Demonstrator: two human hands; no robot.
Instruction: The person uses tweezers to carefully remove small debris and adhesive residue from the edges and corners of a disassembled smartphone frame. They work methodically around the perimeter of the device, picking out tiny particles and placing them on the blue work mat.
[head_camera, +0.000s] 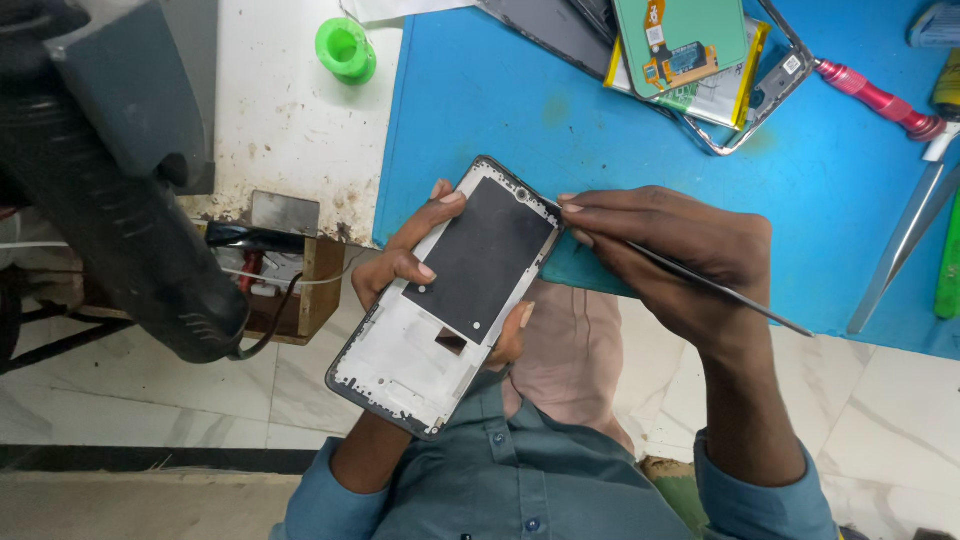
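Two hands are seen at work just off the near edge of a blue mat (480, 95), above the person's lap. The left hand (405, 262) is wrapped around a stripped phone frame (440, 300) from beneath, thumb and fingertips curled over its long sides, so that it is held tilted with its white inner face and a black sheet upward. The right hand (680, 255) is pinched closed on a thin metal pry tool (700, 283), whose tip is laid against the frame's upper right edge, near the corner, while its tail points away to the right. A slip is judged the chief risk: the frame is carried in the air by one hand only, so a hard push at the edge could let the tip skid across the black sheet or into the left fingers, or the thin frame could be bent. To the left, a dark bulky hot-air tool (130, 200) is seen hanging beside a worn white table top (290, 120), close enough to be knocked by an elbow. Farther off, an opened phone with its battery (700, 60) lies at the mat's far edge, a green spool (346, 48) stands on the white top, a red-handled screwdriver (880, 98) rests near the far right corner, and metal tweezers (905, 240) lie along the right edge.
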